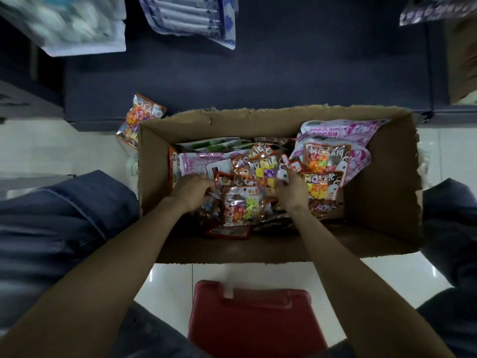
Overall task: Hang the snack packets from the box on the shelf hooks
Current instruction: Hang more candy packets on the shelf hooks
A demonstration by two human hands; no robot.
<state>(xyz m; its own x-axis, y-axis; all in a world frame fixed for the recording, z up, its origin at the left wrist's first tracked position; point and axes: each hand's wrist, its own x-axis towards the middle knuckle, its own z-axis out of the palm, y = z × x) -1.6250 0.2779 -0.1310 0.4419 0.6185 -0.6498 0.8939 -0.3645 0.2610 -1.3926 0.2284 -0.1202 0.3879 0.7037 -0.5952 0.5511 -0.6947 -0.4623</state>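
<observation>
Reaching into open brown cardboard box, left hand fingers curled among shiny orange snack packets, right hand pinching packet header.

Dim, bluish light — glare streaks on the floor tiles; edges bulge, hanging packets smear with blur.

One box. One red stool. Two hands in box. One Mosaic packet outside it, upper left. Packets inside overlap; total cannot be told.
</observation>
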